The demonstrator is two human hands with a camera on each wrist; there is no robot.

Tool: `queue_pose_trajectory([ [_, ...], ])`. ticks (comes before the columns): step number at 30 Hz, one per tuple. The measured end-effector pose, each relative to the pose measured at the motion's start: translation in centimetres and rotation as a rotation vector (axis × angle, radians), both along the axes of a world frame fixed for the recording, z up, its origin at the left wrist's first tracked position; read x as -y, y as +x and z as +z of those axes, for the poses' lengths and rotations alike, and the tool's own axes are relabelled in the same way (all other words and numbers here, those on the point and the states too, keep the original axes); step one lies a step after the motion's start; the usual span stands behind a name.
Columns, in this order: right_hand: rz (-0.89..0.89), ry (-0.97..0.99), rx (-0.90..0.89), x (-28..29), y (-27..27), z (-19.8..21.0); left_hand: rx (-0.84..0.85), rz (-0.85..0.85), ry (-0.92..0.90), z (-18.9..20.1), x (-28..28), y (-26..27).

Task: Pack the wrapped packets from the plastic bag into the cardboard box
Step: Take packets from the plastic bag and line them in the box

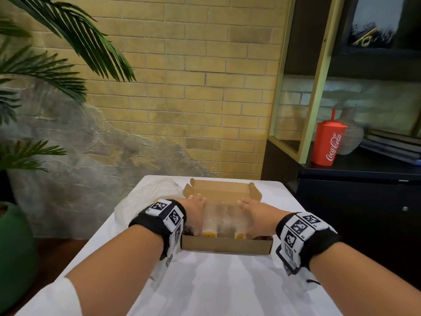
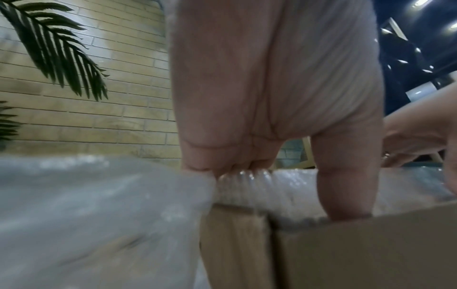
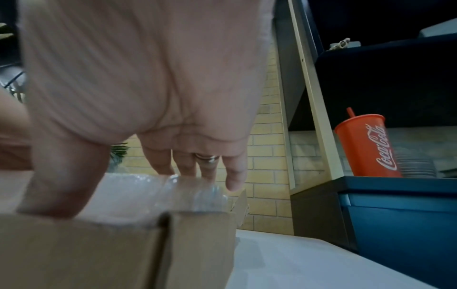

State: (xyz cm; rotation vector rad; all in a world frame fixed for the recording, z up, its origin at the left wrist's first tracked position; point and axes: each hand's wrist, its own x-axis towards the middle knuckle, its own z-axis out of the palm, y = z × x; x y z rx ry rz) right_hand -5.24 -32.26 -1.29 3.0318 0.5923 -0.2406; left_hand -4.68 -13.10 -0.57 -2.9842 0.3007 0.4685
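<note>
1. Plastic bag: lies crumpled on the white table, touching the box's left side; whether any packets remain inside cannot be told.
2. Left hand: fingers extended, flat on the wrapped packets, apparently pressing them level.
3. Cardboard box: lid open toward the wall; packets lie side by side inside, filling it.
4. Right hand: fingers straight, pressing the packets' right side, thumb inside the front wall.

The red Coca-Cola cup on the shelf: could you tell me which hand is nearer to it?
The right. The right hand rests on the wrapped packets at the cardboard box's right end, on the side of the cup; the left hand is at the left end.
</note>
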Motion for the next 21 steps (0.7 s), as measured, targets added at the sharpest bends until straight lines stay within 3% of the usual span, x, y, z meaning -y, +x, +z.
queue_pose_trajectory([
  [9,0.011,-0.118,-0.028,-0.5,-0.3,0.0,-0.035,0.01,0.097,-0.5,0.4,0.2],
  [15,-0.04,0.031,-0.172,-0.3,-0.5,0.7,-0.182,0.035,-0.272,0.4,-0.6,-0.5],
  [21,-0.027,-0.064,-0.145,-0.9,-1.6,-0.8,-0.065,-0.088,-0.066,-1.1,-0.2,-1.6],
])
